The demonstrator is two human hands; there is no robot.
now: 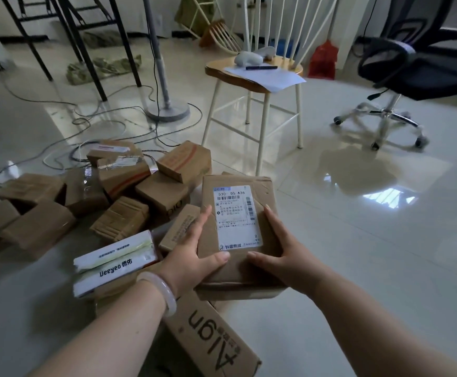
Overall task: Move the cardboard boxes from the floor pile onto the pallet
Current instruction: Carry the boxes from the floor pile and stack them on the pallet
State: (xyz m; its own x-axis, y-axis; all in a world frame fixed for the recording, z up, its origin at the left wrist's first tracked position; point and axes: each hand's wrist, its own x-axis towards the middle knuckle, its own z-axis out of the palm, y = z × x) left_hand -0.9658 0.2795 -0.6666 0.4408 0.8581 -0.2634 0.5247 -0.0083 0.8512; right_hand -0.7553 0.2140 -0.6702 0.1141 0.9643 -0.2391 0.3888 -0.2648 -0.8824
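Note:
A flat cardboard box (238,191) with a white shipping label is held between both hands near the middle of the view. My left hand (192,254) grips its left side, thumb on top. My right hand (279,251) grips its right side, thumb on top as well. Below it lies a long box printed "Align" (211,330). To the left, a pile of several brown boxes (118,197) covers the floor, with a white "Veeyeo" pack (116,261) at its near edge. No pallet is in view.
A wooden stool (254,77) with paper and a pen stands behind the pile. A black office chair (412,66) is at the right. A fan stand (167,110) and loose cables (86,121) lie at the back left. Glossy tile floor (358,213) spreads to the right.

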